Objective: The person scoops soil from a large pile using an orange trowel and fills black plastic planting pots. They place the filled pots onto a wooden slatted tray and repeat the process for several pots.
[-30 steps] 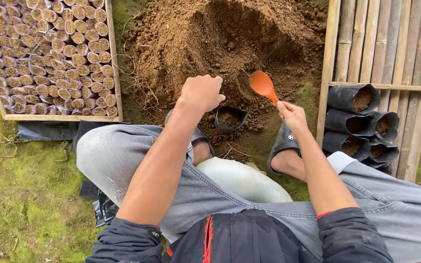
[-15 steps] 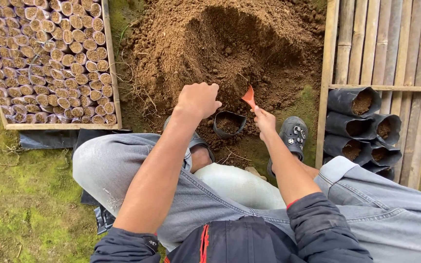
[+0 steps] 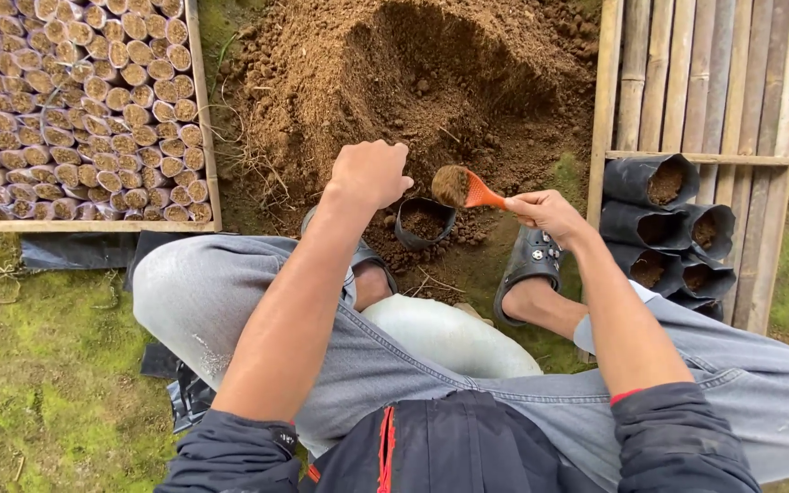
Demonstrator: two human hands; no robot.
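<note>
Sitting low, the person has grey-trousered knees spread and a pale rounded seat (image 3: 454, 333) between them. The right hand (image 3: 548, 212) pinches the handle of an orange scoop (image 3: 468, 188), fingers pressed together around it. The scoop is small and plastic, its bowl heaped with brown soil, and it is held roughly level with the bowl pointing left of the hand. It hangs just above and to the right of a small black planting bag (image 3: 426, 222), which stands open on the ground with soil showing inside. The left hand (image 3: 370, 173) is curled into a loose fist just left of that bag; whether it grips the rim cannot be told. Beyond lies a dug-out soil heap (image 3: 431, 82). Farther left sits a wooden tray (image 3: 203, 119) packed with filled tubes; at right, filled black bags (image 3: 664, 210) lie against a bamboo rack (image 3: 705, 73).
</note>
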